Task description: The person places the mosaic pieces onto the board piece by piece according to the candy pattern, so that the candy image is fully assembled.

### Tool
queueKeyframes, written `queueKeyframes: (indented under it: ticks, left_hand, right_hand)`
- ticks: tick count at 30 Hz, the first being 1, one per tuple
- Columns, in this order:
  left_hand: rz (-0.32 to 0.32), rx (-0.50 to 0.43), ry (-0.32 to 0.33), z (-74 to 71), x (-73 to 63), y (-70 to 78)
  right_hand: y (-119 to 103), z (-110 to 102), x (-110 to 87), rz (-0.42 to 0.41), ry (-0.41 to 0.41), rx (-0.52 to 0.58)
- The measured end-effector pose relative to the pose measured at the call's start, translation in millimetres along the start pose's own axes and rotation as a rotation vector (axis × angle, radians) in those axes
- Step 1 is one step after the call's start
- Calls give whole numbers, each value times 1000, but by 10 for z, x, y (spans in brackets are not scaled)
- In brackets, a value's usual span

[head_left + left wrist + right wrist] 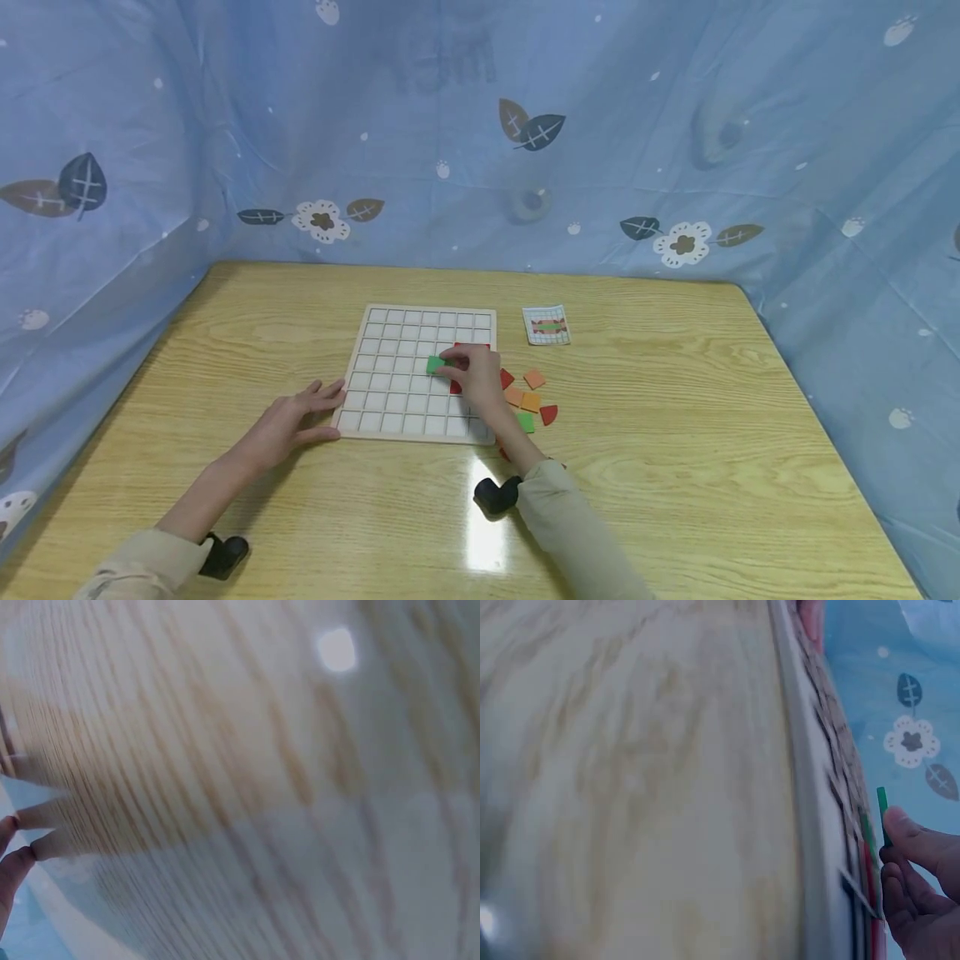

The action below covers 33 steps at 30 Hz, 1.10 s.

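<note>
A white grid board (386,379) with a pale wooden frame lies on the table. Over its right half my right hand (474,375) pinches a small green square tile (435,365) between thumb and fingers. In the right wrist view the green tile (883,814) stands on edge in that grip, close over the board. Red pieces (455,387) sit in cells on the right side, partly hidden by the hand. My left hand (296,417) touches the board's left edge with its fingers spread; in the left wrist view only fingertips (15,862) show at the left border.
Right of the board lie loose orange squares (531,402), a green square (526,422) and red quarter-round pieces (549,414). Behind them is a small card (547,326) with a printed red, orange and green grid pattern. A blue patterned cloth (450,150) hangs around the wooden table (660,417).
</note>
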<state>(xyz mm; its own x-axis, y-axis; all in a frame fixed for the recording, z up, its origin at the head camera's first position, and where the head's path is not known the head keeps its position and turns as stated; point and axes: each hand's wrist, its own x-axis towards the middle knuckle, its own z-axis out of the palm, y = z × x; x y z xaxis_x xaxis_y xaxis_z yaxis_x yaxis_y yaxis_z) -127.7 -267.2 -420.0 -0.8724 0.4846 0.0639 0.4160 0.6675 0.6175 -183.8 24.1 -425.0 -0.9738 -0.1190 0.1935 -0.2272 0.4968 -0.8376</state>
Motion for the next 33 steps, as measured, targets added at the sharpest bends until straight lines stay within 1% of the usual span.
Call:
queueKeyframes:
  ticks: [5, 10, 15, 17, 25, 28, 33]
  left_hand:
    - [8, -5, -1, 7, 2, -4]
    - [3, -2, -3, 16, 12, -14]
    - [-4, -5, -3, 6, 13, -18]
    - [-5, -7, -4, 0, 11, -17]
    - [0, -13, -2, -16, -2, -8]
    - [-2, -10, -5, -15, -7, -16]
    - [2, -3, -4, -6, 6, -29]
  right_hand:
    - [35, 130, 42, -32, 4, -69]
    - [11, 169, 57, -33, 14, -114]
    - [-41, 180, 69, -17, 22, -104]
    - [-58, 193, 76, 4, 22, -87]
    - [-109, 240, 100, 27, 19, -73]
    - [-127, 224, 98, 68, -6, -55]
    - [-138, 211, 107, 133, -27, -66]
